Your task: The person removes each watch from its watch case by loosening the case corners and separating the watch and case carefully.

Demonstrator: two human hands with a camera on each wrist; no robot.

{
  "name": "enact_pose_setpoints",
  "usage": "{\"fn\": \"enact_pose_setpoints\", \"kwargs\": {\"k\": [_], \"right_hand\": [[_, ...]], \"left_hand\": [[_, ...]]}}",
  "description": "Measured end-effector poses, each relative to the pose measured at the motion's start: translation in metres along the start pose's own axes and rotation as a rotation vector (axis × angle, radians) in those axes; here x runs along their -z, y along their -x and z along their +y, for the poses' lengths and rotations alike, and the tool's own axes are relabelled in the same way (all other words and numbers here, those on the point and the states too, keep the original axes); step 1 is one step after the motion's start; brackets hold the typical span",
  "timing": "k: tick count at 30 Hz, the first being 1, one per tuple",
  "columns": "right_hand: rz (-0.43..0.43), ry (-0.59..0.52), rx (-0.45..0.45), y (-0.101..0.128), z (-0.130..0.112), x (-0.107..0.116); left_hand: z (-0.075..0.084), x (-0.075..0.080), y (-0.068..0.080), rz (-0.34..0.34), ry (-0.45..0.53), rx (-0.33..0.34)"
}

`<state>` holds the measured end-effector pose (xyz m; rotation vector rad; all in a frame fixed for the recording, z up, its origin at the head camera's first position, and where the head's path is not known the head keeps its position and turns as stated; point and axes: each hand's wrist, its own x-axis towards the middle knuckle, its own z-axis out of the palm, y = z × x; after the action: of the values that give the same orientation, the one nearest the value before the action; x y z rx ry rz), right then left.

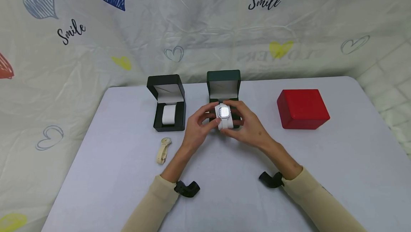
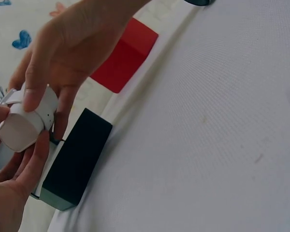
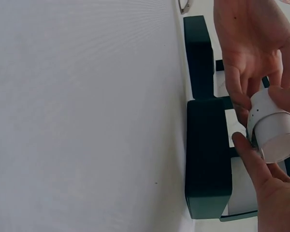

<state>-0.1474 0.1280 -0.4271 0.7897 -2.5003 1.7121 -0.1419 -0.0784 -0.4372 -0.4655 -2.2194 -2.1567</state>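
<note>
A white watch [image 1: 224, 112] is strapped around a white cushion [image 3: 276, 140], whose flat end shows in both wrist views. My left hand [image 1: 196, 128] grips the cushion from the left, with the thumb near the strap. From the right, my right hand [image 1: 248, 124] holds the same cushion between thumb and fingers. Just beneath and behind the hands stands a green watch box [image 1: 223, 76] with its lid raised; its lower part is mostly hidden by the fingers. The green box's dark outer side [image 2: 77, 159] faces the left wrist view.
Left of the hands, a second dark watch box [image 1: 183, 112] stands with its lid up, a white cushion [image 1: 168, 114] inside. A cream watch [image 1: 163, 150] lies on the white-covered table [image 1: 112, 175] in front of it. A closed red box [image 1: 302, 109] sits at the right.
</note>
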Motion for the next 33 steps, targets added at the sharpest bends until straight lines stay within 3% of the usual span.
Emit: {"fn": "enact_pose_setpoints", "kwargs": {"k": [23,33], "right_hand": [[-0.030,-0.007,0.011,0.0009,-0.0019,0.0043],[-0.031,-0.026,-0.028,0.0008,-0.0010,0.0068]], "left_hand": [[0.0050,0.0006,-0.0006,-0.041,0.033,0.022],[0.0042,0.0016,0.0002,-0.083,0.013,0.034]]}}
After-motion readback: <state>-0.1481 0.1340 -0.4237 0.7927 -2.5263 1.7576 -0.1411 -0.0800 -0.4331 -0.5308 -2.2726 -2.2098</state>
